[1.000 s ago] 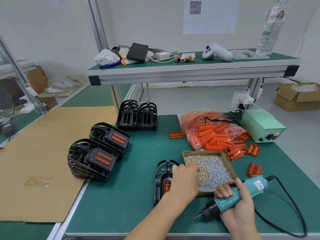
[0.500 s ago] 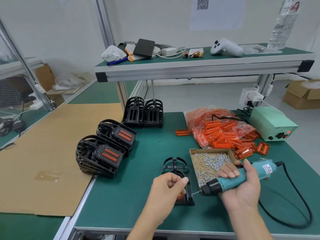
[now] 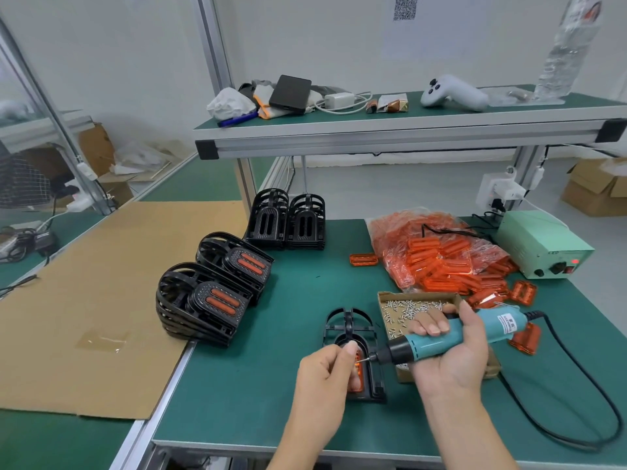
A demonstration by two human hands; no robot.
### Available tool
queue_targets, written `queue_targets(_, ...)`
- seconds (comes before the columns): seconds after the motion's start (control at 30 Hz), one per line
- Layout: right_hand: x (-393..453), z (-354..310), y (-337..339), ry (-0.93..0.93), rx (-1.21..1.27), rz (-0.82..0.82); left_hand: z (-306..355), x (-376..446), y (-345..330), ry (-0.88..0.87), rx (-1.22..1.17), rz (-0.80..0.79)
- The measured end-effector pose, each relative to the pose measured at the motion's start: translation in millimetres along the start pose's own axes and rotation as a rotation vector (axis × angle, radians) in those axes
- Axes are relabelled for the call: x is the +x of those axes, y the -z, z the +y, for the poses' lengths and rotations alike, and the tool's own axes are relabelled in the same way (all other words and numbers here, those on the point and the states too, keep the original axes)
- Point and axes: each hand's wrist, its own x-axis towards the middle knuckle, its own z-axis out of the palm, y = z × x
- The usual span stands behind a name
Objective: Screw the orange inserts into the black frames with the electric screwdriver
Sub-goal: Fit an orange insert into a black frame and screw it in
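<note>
Putting a screw to the driver tip

The right hand point(image 3: 451, 354) is gripping the electric screwdriver point(image 3: 451, 337); the left hand point(image 3: 325, 371) is pinching a screw point(image 3: 360, 360) at its tip, above the black frame point(image 3: 353, 337) with 1 orange insert point(image 3: 359, 374).

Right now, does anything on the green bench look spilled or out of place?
Yes. Several orange inserts lie loose on the mat outside their torn plastic bag, and one more lies alone to the bag's left. The screws stay inside their cardboard tray. Nothing looks damaged.
</note>
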Motion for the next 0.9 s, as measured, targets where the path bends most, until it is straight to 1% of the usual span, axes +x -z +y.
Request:
queue_targets(0.1,0.6,-2.0,0.0,0.009,-0.002,-0.002,2.3,-3.2,-2.1,0.007,-0.052,0.009)
queue_targets(0.27,0.9,-4.0,2.2,0.017,-0.018,-0.001,3.3,-5.1,-3.0,0.007,-0.035,0.009)
queue_targets(0.47,-0.8,-2.6,2.8,0.038,-0.065,0.0,0.4,-3.4,-3.7,0.005,0.071,-0.032)
queue_targets(0.73,-0.8,-0.5,-1.4,0.043,-0.06,-0.007,1.3,-7.0,-2.1,-0.016,0.088,0.022)
queue_targets(0.9,-0.7,0.8,1.9,0.041,-0.069,-0.013,3.9,-7.3,-2.6,-0.005,0.067,0.02)
